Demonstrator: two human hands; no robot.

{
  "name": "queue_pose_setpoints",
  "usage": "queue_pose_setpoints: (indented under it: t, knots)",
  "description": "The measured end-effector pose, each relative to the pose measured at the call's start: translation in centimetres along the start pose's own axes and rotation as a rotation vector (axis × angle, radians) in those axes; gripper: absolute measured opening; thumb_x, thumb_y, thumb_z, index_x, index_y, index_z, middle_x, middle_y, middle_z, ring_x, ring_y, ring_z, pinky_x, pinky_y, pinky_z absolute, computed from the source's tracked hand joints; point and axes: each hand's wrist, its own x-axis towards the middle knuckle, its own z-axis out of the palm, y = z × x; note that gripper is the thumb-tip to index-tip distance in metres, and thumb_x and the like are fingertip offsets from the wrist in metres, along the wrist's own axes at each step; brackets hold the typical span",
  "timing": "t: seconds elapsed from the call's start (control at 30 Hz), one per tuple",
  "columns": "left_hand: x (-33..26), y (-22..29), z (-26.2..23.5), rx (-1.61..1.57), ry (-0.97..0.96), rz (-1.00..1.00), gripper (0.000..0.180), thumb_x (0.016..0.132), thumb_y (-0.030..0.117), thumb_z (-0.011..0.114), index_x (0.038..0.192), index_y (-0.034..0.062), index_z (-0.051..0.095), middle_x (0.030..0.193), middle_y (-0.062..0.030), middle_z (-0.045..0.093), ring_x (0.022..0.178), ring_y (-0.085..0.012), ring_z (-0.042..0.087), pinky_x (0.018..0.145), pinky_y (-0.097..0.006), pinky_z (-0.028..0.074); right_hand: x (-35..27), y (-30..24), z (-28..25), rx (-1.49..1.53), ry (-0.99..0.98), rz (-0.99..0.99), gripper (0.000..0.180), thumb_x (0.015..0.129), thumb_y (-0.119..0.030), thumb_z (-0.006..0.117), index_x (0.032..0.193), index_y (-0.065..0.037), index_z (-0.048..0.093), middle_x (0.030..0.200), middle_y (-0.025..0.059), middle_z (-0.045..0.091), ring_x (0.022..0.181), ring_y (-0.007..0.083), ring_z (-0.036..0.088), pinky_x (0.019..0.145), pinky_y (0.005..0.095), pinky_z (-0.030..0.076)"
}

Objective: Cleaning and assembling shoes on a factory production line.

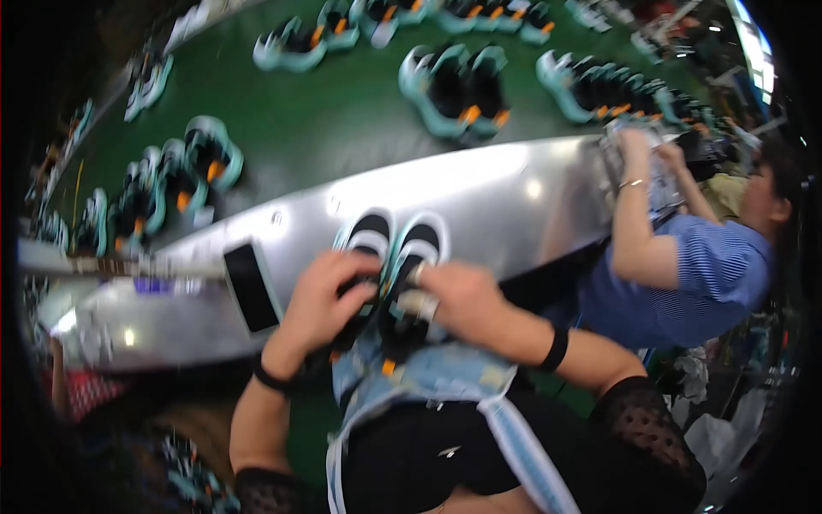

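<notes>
A pair of sneakers, black with mint-green and white parts, stands side by side before me at the metal ledge's near edge, toes pointing away. My left hand [321, 300] is closed over the opening of the left sneaker [370, 231], its thumb reaching toward the middle. On the right sneaker [424, 238], my right hand [467, 300] grips around the tongue and lace area, with white wraps on some of its fingers. Orange tabs show at the heels, close to my blue patterned apron [428, 373]. The fingers partly hide both shoe openings, and motion blurs the details.
Beyond the shiny metal ledge [531, 184] runs a green surface [325, 111] with rows of similar sneakers [458, 86]. A dark-screened phone [251, 287] lies left of my hands. At right, a co-worker in a blue striped top [685, 265] handles something at the ledge.
</notes>
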Motion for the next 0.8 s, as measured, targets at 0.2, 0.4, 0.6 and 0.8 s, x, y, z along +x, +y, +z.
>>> queue_pose_setpoints:
  t: [0.2, 0.4, 0.6, 0.8]
  knots:
    - [0.0, -0.6, -0.1, -0.065, -0.013, -0.087, 0.031, 0.081, 0.002, 0.067, 0.112, 0.0013, 0.066, 0.109, -0.0118, 0.065, 0.104, -0.0250, 0.062, 0.093, -0.033, 0.047, 0.8, 0.2, -2.6, 0.220, -0.226, 0.133, 0.032, 0.079, -0.028, 0.078, 0.090, -0.004, 0.059, 0.069, 0.0103, 0.058, 0.064, 0.0335, 0.059, 0.059, 0.0418, 0.048]
    - [-0.6, -0.5, 0.7, -0.079, 0.054, -0.062, 0.028, 0.080, 0.005, 0.069, 0.108, 0.0022, 0.066, 0.106, -0.0119, 0.066, 0.101, -0.0285, 0.062, 0.088, -0.035, 0.049, -0.3, 0.5, -1.5, -0.015, -0.148, 0.141, 0.033, 0.078, -0.027, 0.079, 0.096, -0.006, 0.062, 0.075, 0.0123, 0.059, 0.067, 0.0315, 0.059, 0.061, 0.0392, 0.048]
    - [-0.3, 0.5, 1.0, 0.013, 0.112, -0.079, 0.029, 0.080, 0.006, 0.071, 0.108, 0.0028, 0.066, 0.102, -0.0109, 0.064, 0.099, -0.0273, 0.062, 0.088, -0.034, 0.048, -1.0, 0.2, -1.5, 0.064, -0.156, 0.126, 0.038, 0.077, -0.020, 0.080, 0.111, -0.009, 0.066, 0.077, 0.0132, 0.061, 0.072, 0.0287, 0.062, 0.066, 0.0379, 0.050]
    - [0.2, 0.6, 0.7, -0.054, -0.027, -0.114, 0.037, 0.078, 0.000, 0.066, 0.115, 0.0025, 0.064, 0.112, -0.0118, 0.064, 0.109, -0.0256, 0.059, 0.097, -0.035, 0.045, -0.7, 0.9, -2.6, 0.111, -0.181, 0.233, 0.035, 0.079, -0.022, 0.079, 0.110, -0.009, 0.067, 0.083, 0.0130, 0.062, 0.073, 0.0280, 0.060, 0.067, 0.0362, 0.049]
